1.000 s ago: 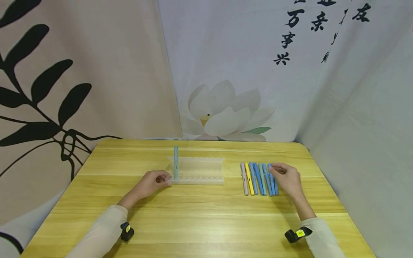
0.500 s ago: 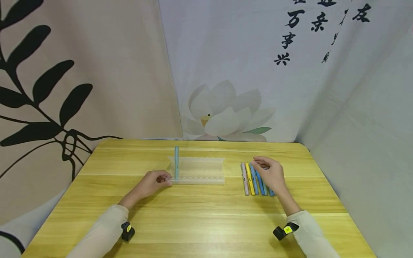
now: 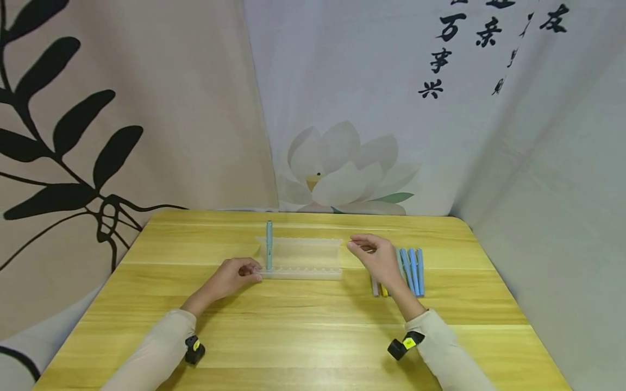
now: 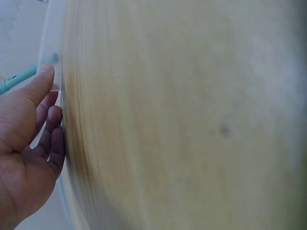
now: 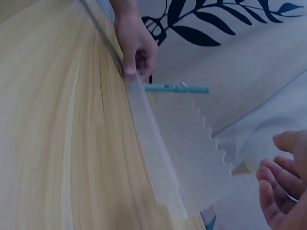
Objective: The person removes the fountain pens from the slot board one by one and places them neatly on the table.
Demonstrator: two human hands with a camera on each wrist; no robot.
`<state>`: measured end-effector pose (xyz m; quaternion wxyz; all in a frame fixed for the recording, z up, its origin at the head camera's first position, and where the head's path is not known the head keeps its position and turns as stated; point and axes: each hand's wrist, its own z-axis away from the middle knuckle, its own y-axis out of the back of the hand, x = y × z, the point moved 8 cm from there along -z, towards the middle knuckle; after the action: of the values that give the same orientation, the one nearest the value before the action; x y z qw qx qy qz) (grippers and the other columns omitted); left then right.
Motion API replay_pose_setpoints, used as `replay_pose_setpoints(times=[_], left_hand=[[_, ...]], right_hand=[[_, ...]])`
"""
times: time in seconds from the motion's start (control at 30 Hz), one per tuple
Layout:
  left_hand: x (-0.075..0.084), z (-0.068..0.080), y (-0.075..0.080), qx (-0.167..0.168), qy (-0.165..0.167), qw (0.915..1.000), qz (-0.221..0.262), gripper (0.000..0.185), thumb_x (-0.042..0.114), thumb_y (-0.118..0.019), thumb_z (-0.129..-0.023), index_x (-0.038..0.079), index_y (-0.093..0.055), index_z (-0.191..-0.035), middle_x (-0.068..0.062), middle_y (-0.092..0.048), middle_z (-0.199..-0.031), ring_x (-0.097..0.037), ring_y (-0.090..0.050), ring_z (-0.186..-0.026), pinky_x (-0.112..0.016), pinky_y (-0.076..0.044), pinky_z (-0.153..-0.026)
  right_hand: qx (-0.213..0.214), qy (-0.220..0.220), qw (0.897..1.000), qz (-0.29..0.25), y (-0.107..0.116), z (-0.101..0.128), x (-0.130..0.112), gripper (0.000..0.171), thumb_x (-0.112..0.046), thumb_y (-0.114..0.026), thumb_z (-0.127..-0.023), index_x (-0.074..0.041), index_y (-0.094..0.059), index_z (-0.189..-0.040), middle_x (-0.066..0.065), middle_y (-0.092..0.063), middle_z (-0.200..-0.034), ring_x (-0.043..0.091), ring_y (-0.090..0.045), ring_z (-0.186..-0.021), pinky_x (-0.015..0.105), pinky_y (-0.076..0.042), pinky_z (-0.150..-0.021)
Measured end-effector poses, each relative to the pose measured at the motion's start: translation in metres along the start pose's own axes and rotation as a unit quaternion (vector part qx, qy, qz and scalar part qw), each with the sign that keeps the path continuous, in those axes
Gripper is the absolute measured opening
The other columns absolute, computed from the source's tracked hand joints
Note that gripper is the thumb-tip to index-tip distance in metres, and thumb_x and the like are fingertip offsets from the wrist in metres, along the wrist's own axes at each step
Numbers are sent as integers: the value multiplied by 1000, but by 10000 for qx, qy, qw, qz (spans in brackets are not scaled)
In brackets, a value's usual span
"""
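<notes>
A frosted clear pen stand (image 3: 305, 255) with a scalloped front strip and back edge sits left of the table's middle. One teal pen (image 3: 269, 245) stands upright at its left end. My left hand (image 3: 235, 278) pinches that end; the left wrist view shows the thumb (image 4: 42, 82) on the front strip. My right hand (image 3: 379, 260) hovers between the stand and a row of pens, covering part of the row. Its fingers are loosely bent, with nothing between them and the thumb in the right wrist view. Several blue pens (image 3: 414, 272) show right of it; pink and yellow ends peek out below.
The wooden table (image 3: 303, 336) has a rounded far right corner. Hanging cloth (image 3: 195, 108) with printed leaves, a lotus and writing closes off the back and sides. Each wrist wears a small black camera (image 3: 194, 350) on a cream sleeve.
My right hand has moved left from the rightmost pens, across the row, toward the stand. The left hand keeps its place on the stand, and the teal pen still stands there.
</notes>
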<state>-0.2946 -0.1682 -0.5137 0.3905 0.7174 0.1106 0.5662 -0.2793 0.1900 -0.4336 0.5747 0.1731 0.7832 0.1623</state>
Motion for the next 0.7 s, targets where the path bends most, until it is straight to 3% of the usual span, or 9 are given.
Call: replay_pose_setpoints(times=[0.3, 0.5, 0.7], left_hand=[[2, 0, 0, 18, -23, 10000, -7, 20, 22, -73, -96, 10, -73, -112, 6, -67, -90, -13, -60, -82, -27, -51, -74], [3, 0, 0, 39, -80, 10000, -14, 19, 22, -73, -97, 9, -73, -111, 6, -67, -89, -12, -60, -82, -27, -52, -74], [3, 1, -1, 24, -123, 9999, -34, 19, 21, -73, -97, 9, -73, -112, 6, -67, -90, -12, -59, -81, -27, -51, -73]], right_hand=[[-281, 28, 9993, -243, -42, -7, -18, 29, -38, -74, -95, -20, -77, -117, -3, -76, -106, 17, -68, -96, 39, -57, -84], [-535, 56, 9979, -363, -72, -9, -28, 25, -36, -74, -96, -21, -77, -116, -5, -77, -104, 14, -69, -93, 37, -57, -83], [-835, 358, 9944, -538, -102, -8, -36, 25, -34, -74, -96, -19, -77, -117, -4, -77, -104, 14, -70, -91, 33, -58, -81]])
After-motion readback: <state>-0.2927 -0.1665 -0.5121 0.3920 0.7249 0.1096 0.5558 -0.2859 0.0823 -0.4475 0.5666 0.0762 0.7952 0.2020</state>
